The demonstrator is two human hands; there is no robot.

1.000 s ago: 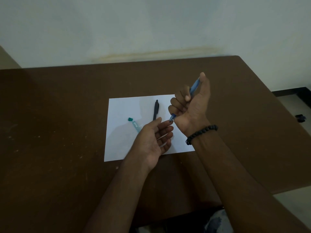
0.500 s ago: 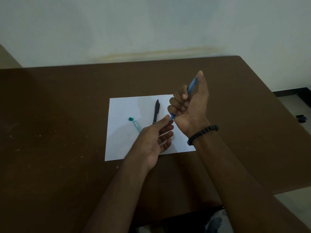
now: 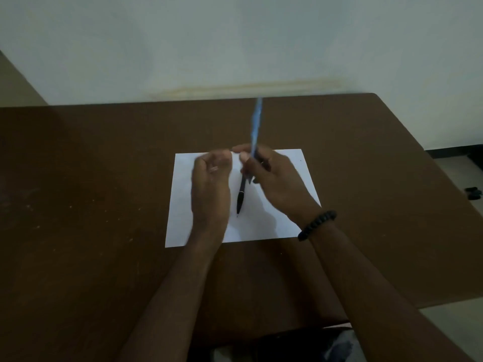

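Note:
My right hand [image 3: 274, 178] grips a blue pen [image 3: 255, 124] near its lower end, so the barrel sticks up and away over the table. My left hand [image 3: 211, 186] hovers over the left half of a white sheet of paper [image 3: 290, 163], palm turned inward. Its fingers curl round a small pale pen part [image 3: 213, 168]. A black pen [image 3: 241, 197] lies on the sheet between the two hands, tip toward me. The small green-capped piece seen earlier is hidden under my left hand.
The sheet lies on a brown table [image 3: 99, 184] pushed against a pale wall. A black bead bracelet [image 3: 316, 225] circles my right wrist. A small dark object [image 3: 473, 196] lies on the floor past the table's right edge.
Both hands dropped lower over the sheet and moved apart. My right hand turned palm-down, swinging the blue pen upright. My left hand's fingers curled in and now cover the green-capped piece.

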